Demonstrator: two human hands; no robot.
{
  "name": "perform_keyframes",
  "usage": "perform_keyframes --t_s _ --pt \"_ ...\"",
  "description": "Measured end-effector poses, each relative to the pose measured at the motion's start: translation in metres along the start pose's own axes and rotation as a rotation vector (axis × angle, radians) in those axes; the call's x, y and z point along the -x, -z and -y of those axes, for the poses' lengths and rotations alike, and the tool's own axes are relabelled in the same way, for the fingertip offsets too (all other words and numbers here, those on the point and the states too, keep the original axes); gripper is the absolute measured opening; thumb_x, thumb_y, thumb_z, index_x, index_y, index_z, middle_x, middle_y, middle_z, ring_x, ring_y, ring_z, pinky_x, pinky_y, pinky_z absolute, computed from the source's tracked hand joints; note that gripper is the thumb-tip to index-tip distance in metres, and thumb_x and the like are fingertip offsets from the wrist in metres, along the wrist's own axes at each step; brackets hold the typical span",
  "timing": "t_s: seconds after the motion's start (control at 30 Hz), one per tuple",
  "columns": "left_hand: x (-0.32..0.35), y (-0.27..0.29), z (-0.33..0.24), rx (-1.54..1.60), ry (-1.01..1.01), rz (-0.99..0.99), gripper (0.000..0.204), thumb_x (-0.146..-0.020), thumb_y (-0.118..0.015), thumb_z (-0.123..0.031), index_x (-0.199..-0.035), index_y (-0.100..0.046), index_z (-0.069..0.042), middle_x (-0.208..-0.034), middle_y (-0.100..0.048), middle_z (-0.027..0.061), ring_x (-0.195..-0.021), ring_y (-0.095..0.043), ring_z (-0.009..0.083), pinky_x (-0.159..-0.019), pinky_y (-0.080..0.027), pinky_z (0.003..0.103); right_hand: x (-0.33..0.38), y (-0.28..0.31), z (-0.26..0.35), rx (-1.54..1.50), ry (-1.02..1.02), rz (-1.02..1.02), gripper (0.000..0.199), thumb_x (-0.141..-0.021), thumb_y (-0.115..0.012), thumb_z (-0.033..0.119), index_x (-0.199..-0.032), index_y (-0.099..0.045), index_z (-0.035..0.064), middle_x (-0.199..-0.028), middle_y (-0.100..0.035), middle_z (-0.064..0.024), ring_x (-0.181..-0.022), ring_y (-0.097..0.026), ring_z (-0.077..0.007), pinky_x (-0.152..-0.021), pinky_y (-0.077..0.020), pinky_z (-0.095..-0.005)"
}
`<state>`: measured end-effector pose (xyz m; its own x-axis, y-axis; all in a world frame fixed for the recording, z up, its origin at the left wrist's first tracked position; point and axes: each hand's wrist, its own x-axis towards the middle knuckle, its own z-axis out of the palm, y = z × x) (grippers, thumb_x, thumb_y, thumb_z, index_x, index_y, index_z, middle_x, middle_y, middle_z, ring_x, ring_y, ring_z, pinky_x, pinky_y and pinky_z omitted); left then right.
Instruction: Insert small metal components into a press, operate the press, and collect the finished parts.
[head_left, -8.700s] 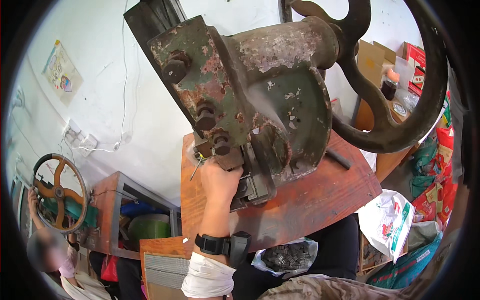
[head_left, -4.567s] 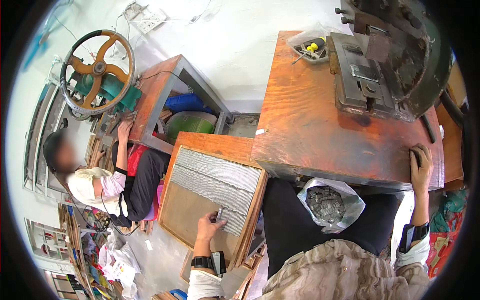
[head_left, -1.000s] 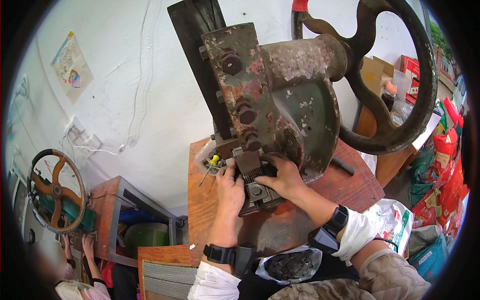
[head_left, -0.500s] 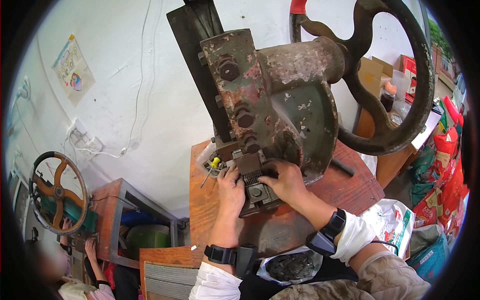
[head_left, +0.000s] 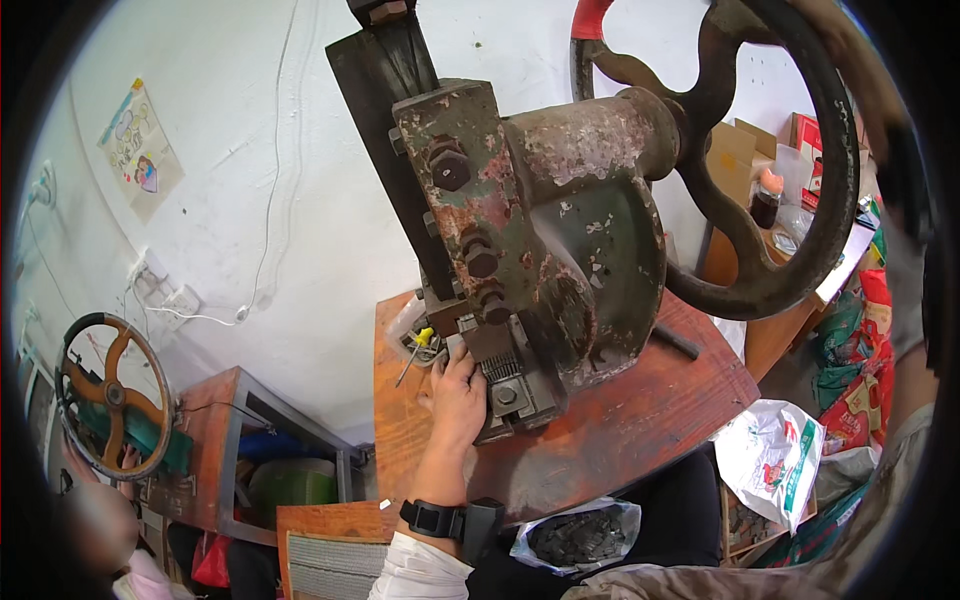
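Observation:
A worn green hand press (head_left: 470,190) stands in front of me, its ram above a small die block (head_left: 507,396) with a bolt on top. Under the ram lies a dark, comb-like toothed metal part (head_left: 499,369). My left hand (head_left: 459,397) is at the die's left side, fingers bent and together against it; what they pinch, if anything, is hidden. My right hand (head_left: 845,50), raised and blurred, is at the upper right beside the rim of the press's big handwheel (head_left: 845,180). Its fingers are out of sight.
A yellow-handled screwdriver (head_left: 424,337) lies on a small container left of the die. A bag of dark metal pieces (head_left: 577,535) sits below the wooden table (head_left: 640,420). Another person (head_left: 150,580) is at a second press with a handwheel (head_left: 115,395) at left. A white sack (head_left: 775,455) lies right.
My right hand has left the die and swung up and right to the handwheel. My left hand stays by the die. The view has shifted slightly.

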<state>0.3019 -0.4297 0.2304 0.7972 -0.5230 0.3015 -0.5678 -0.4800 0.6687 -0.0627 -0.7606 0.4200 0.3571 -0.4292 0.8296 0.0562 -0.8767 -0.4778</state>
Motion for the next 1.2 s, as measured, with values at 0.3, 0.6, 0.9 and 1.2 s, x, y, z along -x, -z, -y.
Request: perform_keyframes --t_s 0.3,0.6,0.9,1.2 --pt "-0.004 -0.013 -0.010 0.040 -0.033 -0.008 0.037 -0.085 -0.047 -0.016 -0.122 -0.053 -0.015 -0.139 -0.039 -0.0007 -0.127 -0.029 0.0361 -0.091 -0.012 0.075 0.064 -0.150 -0.033 0.014 -0.059 -0.438 0.036 -0.085 -0.054 0.014 -0.117 -0.054 -0.0012 -0.102 -0.061 -0.0101 -0.090 -0.058 -0.0200 -0.087 -0.0428 -0.0301" --pt "-0.007 -0.008 -0.018 -0.024 0.037 0.068 0.036 -0.086 -0.047 -0.015 -0.121 -0.053 -0.016 -0.138 -0.041 0.0021 -0.129 -0.028 0.0361 -0.092 -0.013 0.074 -0.042 -0.064 -0.009 0.248 -0.272 -0.242 0.039 -0.078 -0.065 0.013 -0.113 -0.055 -0.0004 -0.097 -0.063 -0.0098 -0.082 -0.060 -0.0151 -0.080 -0.0434 -0.0269" --pt "0.000 -0.006 -0.019 0.068 -0.015 0.000 0.034 -0.085 -0.046 -0.012 -0.118 -0.055 -0.013 -0.133 -0.046 0.0017 -0.127 -0.032 0.0329 -0.094 -0.018 0.067 0.153 -0.083 -0.035 0.213 -0.079 -0.243 0.038 -0.075 -0.068 0.013 -0.108 -0.056 -0.0016 -0.089 -0.063 -0.0078 -0.079 -0.058 -0.0131 -0.076 -0.0445 -0.0260" --pt "-0.009 0.002 -0.008 0.370 0.064 0.121 0.041 -0.078 -0.042 -0.004 -0.118 -0.053 -0.003 -0.136 -0.042 0.0108 -0.124 -0.038 0.0315 -0.102 -0.029 0.038 -0.031 -0.092 0.025 -0.117 0.004 -0.232 0.056 -0.080 -0.064 0.019 -0.127 -0.044 -0.0038 -0.114 -0.058 -0.0115 -0.104 -0.055 -0.0185 -0.091 -0.0402 -0.0280"
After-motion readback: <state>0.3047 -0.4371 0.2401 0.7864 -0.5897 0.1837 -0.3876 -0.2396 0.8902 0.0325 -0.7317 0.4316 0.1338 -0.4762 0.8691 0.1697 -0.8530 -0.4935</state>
